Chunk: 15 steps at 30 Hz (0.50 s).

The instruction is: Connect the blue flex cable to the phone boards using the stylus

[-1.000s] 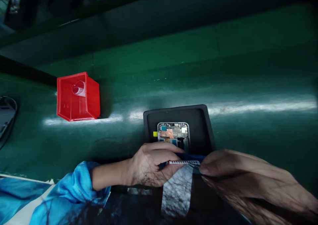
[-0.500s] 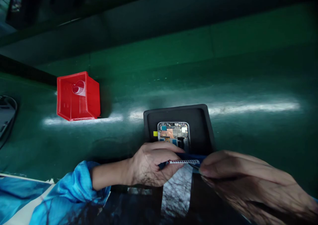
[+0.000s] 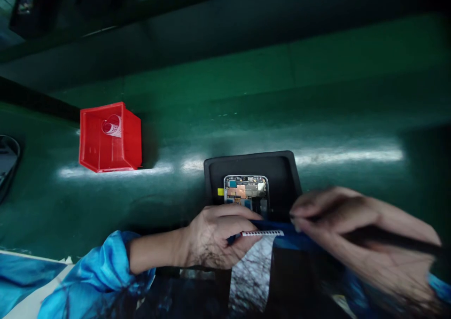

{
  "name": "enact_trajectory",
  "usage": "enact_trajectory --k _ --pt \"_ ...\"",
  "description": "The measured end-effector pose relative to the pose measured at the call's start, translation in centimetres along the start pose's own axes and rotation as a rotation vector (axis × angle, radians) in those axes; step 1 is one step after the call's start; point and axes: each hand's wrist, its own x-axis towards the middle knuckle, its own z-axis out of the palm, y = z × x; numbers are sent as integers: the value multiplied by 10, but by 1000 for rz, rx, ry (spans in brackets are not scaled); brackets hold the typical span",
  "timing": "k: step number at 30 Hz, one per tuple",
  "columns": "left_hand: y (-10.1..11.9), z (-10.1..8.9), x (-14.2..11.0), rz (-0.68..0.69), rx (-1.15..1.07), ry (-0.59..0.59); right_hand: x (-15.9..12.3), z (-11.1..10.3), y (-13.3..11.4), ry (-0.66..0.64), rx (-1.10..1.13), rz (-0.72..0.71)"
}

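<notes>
My left hand (image 3: 220, 237) is closed on a sticker strip (image 3: 262, 233), a white band with a row of dark dots along its folded upper edge. Its pale tail (image 3: 252, 276) hangs below my fingers. To the right, my right hand (image 3: 352, 229) is slightly blurred and pinches slim dark tweezers (image 3: 394, 240), whose tip is hard to make out. Just beyond my left hand, an opened phone (image 3: 246, 187) with its circuit board exposed lies in a black tray (image 3: 282, 168). My left hand hides the phone's lower part.
A red bin (image 3: 132, 140) stands at the left with a curled white dotted strip (image 3: 113, 126) inside. A yellow tab (image 3: 220, 192) sticks out beside the phone. A grey object (image 3: 7, 161) lies at the far left edge. Dark trays (image 3: 30, 9) sit at the upper left.
My right hand has moved up and to the right, taking the tweezers away from the dotted strip. My left hand still grips the strip in nearly the same place.
</notes>
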Motion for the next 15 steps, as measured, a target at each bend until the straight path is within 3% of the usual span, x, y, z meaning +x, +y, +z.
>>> enact_trajectory --k 4,15 --pt "-6 3 -5 47 44 17 16 6 12 110 -75 115" --pt "-6 5 -8 36 55 18 23 12 24 107 -111 101"
